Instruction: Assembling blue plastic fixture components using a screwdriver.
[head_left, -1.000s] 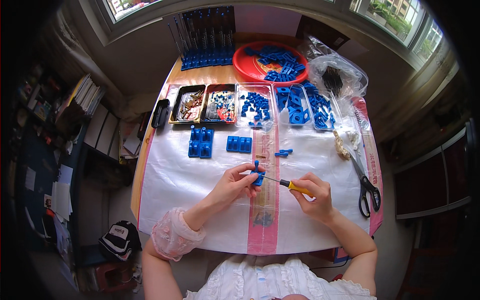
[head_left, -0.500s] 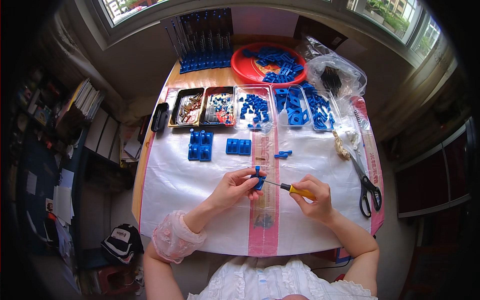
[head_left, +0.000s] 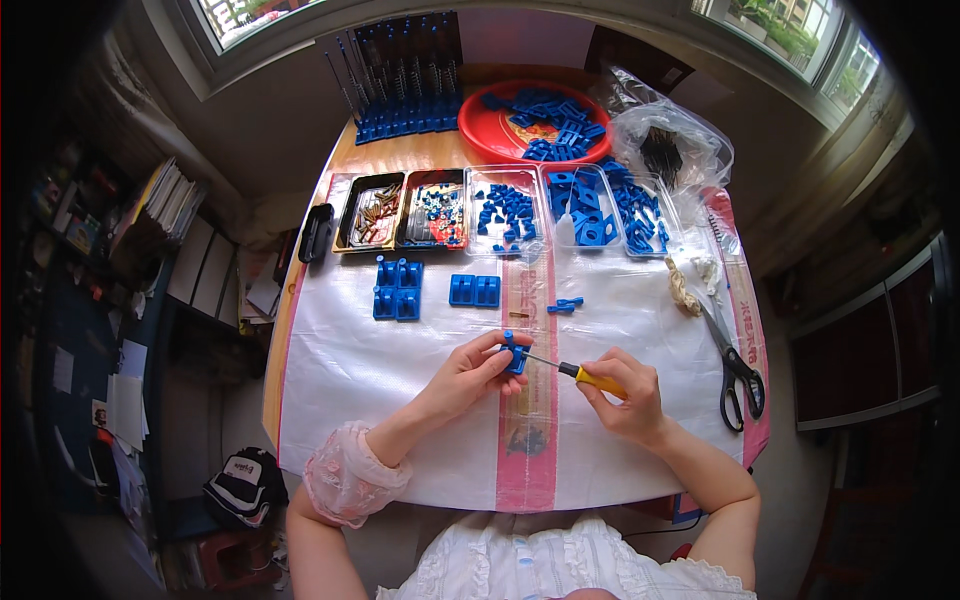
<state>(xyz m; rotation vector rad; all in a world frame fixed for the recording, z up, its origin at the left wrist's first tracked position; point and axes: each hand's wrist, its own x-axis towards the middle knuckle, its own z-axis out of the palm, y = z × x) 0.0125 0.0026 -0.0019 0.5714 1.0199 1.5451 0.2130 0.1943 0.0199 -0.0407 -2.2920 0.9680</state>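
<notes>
L hand [head_left: 468, 375] pinches blue part [head_left: 517, 362] btwn thumb & fingers. R hand [head_left: 630, 395] closed round driver [head_left: 592, 380], long axis pointing L & slightly away, tip at part's R side

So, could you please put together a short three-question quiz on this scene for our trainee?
1. What do the left hand and the right hand each hold?
2. True or false: the red basin lies to the right of the scissors.
3. Which is nearest the scissors: A, the left hand; B, the right hand; C, the red basin?

Key: 1. Left, a small blue part; right, a yellow-handled screwdriver. 2. False; it lies to their left. 3. B.
</notes>
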